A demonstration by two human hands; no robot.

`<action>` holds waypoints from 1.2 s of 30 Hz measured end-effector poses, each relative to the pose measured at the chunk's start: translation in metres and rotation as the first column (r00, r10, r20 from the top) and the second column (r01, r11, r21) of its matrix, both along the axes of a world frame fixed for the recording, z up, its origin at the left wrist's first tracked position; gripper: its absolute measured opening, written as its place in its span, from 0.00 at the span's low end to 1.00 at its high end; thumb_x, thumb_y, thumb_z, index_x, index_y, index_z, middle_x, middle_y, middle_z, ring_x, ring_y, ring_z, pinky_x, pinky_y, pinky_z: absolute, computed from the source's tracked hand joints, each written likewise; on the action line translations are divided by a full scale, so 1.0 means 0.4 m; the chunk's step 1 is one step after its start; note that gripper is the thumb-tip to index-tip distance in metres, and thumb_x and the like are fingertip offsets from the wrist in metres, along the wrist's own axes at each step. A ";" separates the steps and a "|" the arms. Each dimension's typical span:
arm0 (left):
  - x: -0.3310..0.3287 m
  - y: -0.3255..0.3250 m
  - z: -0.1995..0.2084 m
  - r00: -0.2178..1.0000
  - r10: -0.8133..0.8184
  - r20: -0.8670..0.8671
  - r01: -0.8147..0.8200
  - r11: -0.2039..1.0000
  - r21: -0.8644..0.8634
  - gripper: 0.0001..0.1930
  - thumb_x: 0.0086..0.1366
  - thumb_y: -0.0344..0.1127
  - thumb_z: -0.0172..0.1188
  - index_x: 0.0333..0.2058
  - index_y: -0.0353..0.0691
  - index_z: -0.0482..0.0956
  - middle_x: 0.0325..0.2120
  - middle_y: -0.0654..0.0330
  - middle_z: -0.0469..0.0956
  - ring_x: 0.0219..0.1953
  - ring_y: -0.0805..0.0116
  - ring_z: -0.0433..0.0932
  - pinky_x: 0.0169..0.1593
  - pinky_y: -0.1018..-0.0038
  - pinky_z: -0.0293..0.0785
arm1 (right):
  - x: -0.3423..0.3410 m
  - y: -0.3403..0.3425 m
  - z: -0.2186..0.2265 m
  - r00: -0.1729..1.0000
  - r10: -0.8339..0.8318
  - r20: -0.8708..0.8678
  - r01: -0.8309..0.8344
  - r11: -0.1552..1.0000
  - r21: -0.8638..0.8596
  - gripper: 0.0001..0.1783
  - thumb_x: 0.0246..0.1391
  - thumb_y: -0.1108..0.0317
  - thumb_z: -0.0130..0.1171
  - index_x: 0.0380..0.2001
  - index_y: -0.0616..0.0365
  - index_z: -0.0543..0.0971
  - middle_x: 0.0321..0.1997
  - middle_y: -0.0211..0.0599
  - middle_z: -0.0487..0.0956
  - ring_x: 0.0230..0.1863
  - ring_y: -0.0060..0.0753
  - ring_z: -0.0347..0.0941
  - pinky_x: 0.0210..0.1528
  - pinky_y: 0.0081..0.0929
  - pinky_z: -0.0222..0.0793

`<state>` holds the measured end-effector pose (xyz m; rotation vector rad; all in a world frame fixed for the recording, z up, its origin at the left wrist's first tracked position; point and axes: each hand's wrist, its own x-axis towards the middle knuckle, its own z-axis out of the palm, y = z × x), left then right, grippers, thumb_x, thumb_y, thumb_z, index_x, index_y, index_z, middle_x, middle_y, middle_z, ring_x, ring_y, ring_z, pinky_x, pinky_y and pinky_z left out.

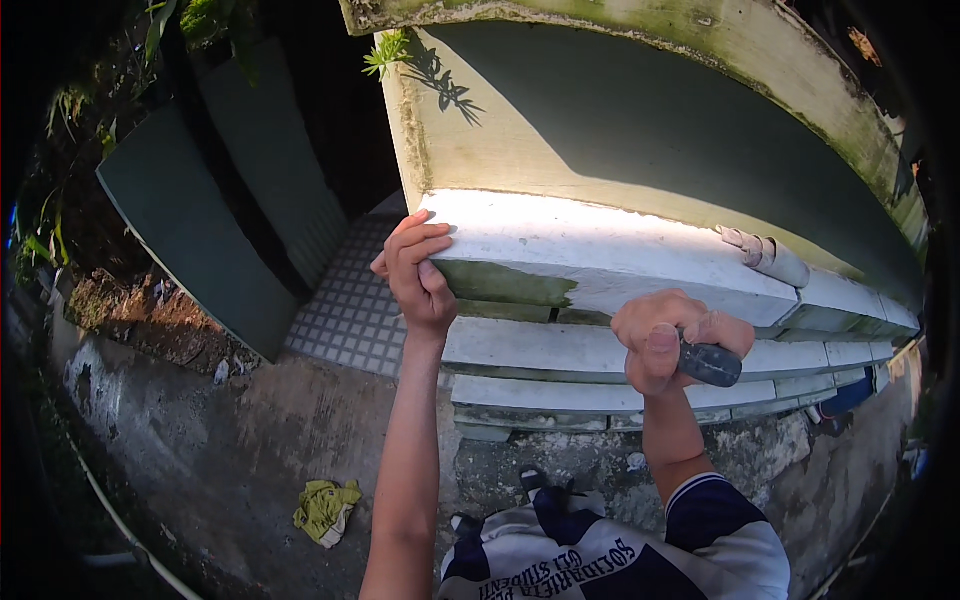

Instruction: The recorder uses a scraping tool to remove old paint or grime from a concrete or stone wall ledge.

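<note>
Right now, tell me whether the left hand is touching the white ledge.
Touching. The head view shows the left hand gripping the corner of the white ledge, fingers curled over it.

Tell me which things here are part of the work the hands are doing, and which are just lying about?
In use:
- left hand, gripping the end of the white ledge
- right hand, closed on a dark tool handle
- green painted patch on the ledge face

Lying about:
- yellow-green rag on the ground
- pipe stub on the ledge
- small plant on the wall

Bare forearms; navy-and-white short-sleeved shirt, striped cuff, lettering across front; perhaps sports jersey.
</note>
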<state>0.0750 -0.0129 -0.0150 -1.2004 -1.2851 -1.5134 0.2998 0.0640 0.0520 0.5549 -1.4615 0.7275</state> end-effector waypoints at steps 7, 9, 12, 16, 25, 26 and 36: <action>0.000 -0.010 -0.001 1.000 0.015 0.009 -0.014 0.999 -0.029 0.12 0.65 0.35 0.42 0.34 0.45 0.76 0.39 0.66 0.81 0.54 0.66 0.74 0.53 0.71 0.54 | -0.016 0.019 -0.053 0.968 -0.208 0.141 0.212 0.977 -0.016 0.17 0.57 0.73 0.53 0.38 0.49 0.54 0.14 0.29 0.63 0.10 0.18 0.55 0.12 0.21 0.58; 0.002 -0.002 0.002 1.000 -0.001 0.015 0.001 1.000 -0.016 0.11 0.65 0.35 0.42 0.34 0.45 0.76 0.39 0.66 0.81 0.54 0.66 0.74 0.53 0.71 0.54 | 0.002 0.021 -0.040 0.999 0.034 -0.002 -0.034 0.999 -0.019 0.17 0.56 0.75 0.52 0.38 0.51 0.54 0.15 0.30 0.64 0.10 0.18 0.56 0.12 0.21 0.58; 0.005 0.007 0.000 1.000 -0.023 0.019 0.023 1.000 0.002 0.11 0.65 0.35 0.42 0.34 0.45 0.76 0.39 0.66 0.81 0.55 0.66 0.74 0.53 0.71 0.54 | -0.032 0.048 -0.078 0.939 -0.274 0.209 0.297 0.951 -0.089 0.17 0.58 0.74 0.51 0.37 0.49 0.52 0.15 0.31 0.64 0.10 0.18 0.56 0.11 0.22 0.59; -0.002 -0.001 -0.004 1.000 -0.009 0.007 0.009 1.000 -0.007 0.11 0.65 0.34 0.42 0.34 0.45 0.76 0.38 0.66 0.81 0.55 0.66 0.74 0.53 0.71 0.54 | -0.011 0.029 -0.060 0.987 -0.100 0.127 0.106 0.993 -0.042 0.19 0.57 0.72 0.52 0.37 0.48 0.51 0.14 0.32 0.63 0.09 0.20 0.55 0.10 0.25 0.59; 0.005 -0.004 0.005 1.000 0.006 0.002 -0.006 1.000 -0.021 0.12 0.65 0.34 0.41 0.34 0.40 0.75 0.38 0.59 0.80 0.54 0.62 0.75 0.55 0.70 0.56 | -0.005 -0.001 0.017 0.996 -0.063 0.059 0.070 0.988 -0.134 0.18 0.59 0.70 0.51 0.38 0.49 0.51 0.13 0.31 0.61 0.08 0.20 0.52 0.10 0.25 0.59; 0.000 -0.007 0.008 1.000 0.015 -0.003 -0.015 1.000 -0.017 0.12 0.65 0.34 0.41 0.34 0.40 0.75 0.38 0.59 0.80 0.54 0.62 0.75 0.55 0.70 0.56 | -0.014 0.011 0.014 0.997 -0.054 0.054 0.060 0.990 -0.131 0.18 0.59 0.70 0.51 0.38 0.49 0.51 0.13 0.31 0.61 0.08 0.20 0.52 0.10 0.25 0.59; 0.008 -0.004 0.002 1.000 0.000 0.010 0.000 1.000 -0.020 0.11 0.64 0.33 0.42 0.35 0.44 0.76 0.40 0.66 0.80 0.55 0.68 0.73 0.54 0.72 0.54 | -0.006 -0.015 0.004 1.000 -0.006 -0.006 0.006 0.995 -0.098 0.16 0.57 0.72 0.50 0.37 0.51 0.52 0.14 0.31 0.62 0.09 0.19 0.55 0.10 0.24 0.58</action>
